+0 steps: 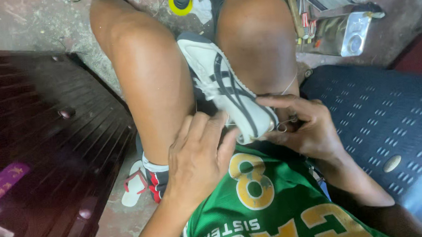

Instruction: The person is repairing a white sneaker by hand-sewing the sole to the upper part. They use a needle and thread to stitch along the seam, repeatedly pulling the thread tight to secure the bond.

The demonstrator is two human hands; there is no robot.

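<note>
Over a rough concrete floor (29,22), a white sneaker (229,90) sits wedged between the knees; left hand (198,156) and right hand (309,127) both clamp its toe

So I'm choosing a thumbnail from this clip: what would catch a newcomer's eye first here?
The white shoe with dark stripes, wedged between the person's bare knees at centre. Both hands meet at its near end: the left hand presses against it, the right hand pinches there, with a thin thread running up beside it. Below them, the green shirt stands out.

smooth white leather-look shoe (226,90), dark slatted wood panel (41,143), rough concrete floor (29,22)
</note>
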